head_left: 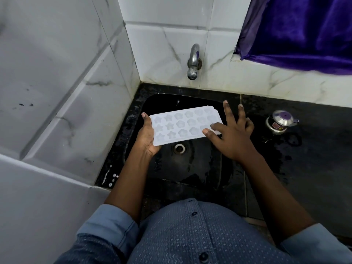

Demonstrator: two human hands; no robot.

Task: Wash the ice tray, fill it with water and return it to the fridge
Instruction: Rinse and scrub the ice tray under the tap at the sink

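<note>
A white ice tray (182, 125) with star- and flower-shaped cells is held flat above the black sink (192, 166). My left hand (147, 138) grips the tray's left end, thumb on its far edge. My right hand (231, 133) hovers over the tray's right end with fingers spread; thumb and forefinger touch the tray's near right corner. The chrome tap (194, 61) sticks out of the tiled wall behind the sink, and no water runs from it. The drain (179, 148) shows just below the tray.
White tiled walls rise on the left and behind. A wet black counter (314, 149) extends to the right, with a small steel pot with a purple-knobbed lid (282, 121) on it. A purple cloth (304, 29) hangs at the top right.
</note>
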